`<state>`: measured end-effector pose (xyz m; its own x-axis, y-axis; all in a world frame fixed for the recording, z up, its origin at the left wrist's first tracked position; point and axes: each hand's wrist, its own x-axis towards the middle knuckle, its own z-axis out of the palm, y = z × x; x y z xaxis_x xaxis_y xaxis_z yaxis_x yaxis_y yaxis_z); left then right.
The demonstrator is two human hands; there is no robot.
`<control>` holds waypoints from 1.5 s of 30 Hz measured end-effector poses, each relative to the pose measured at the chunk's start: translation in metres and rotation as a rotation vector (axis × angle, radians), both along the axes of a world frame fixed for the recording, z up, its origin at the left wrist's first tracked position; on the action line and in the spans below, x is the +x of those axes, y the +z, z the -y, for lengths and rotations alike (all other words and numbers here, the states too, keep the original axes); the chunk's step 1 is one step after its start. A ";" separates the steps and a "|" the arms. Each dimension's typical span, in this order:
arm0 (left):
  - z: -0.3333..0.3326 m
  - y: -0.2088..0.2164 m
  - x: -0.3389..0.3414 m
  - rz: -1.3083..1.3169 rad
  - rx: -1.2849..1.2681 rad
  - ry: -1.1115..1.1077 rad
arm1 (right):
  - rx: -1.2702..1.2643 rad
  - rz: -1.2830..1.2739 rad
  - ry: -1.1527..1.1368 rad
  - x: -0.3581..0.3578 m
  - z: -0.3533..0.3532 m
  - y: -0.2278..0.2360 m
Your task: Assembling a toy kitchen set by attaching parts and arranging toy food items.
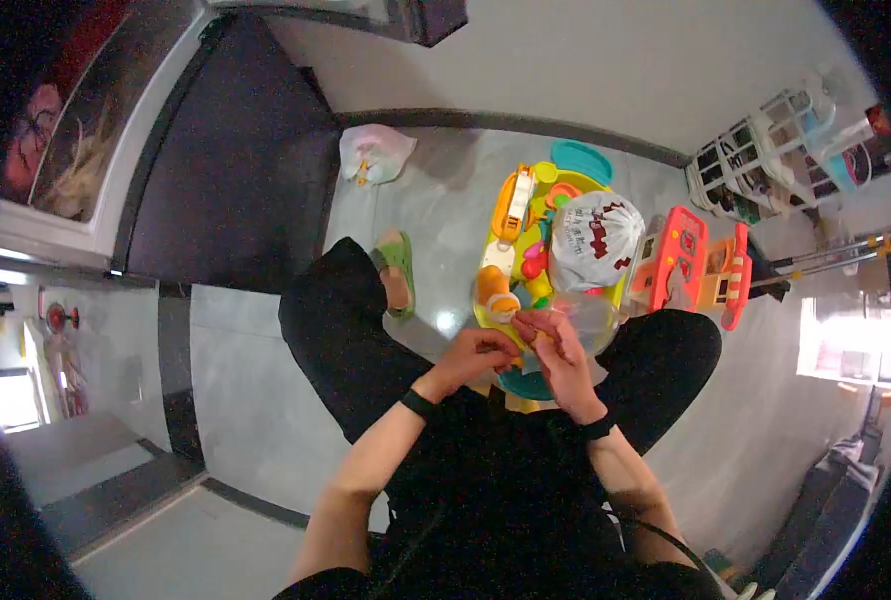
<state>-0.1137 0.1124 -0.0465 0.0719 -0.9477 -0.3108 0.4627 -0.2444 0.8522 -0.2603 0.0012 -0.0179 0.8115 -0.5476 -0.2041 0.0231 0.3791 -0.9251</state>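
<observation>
My left hand [474, 358] is closed, its fingertips pinched together just above the near end of a yellow-green toy tub [484, 313]. Beside it, my right hand [560, 362] has curled fingers that almost meet those of the left. Whatever lies between the fingertips is too small and blurred to name. Just beyond the hands is an orange toy with a white rim [494, 288]. Small coloured toy pieces, among them a red one [534, 264], lie in the tub. A white plastic bag with dark red print [596, 240] rests bulging on its right part.
A red toy with an orange part [678, 258] stands right of the tub. Further right is a white wire rack [756, 160] with things in it. A pink-and-white bag [377, 153] lies near the far wall. My green slipper [397, 270] is left of the tub, by a dark cabinet [236, 170].
</observation>
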 end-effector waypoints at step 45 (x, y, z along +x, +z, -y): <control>0.007 -0.021 -0.012 -0.010 0.015 0.417 | -1.032 -0.317 0.101 0.039 0.021 0.026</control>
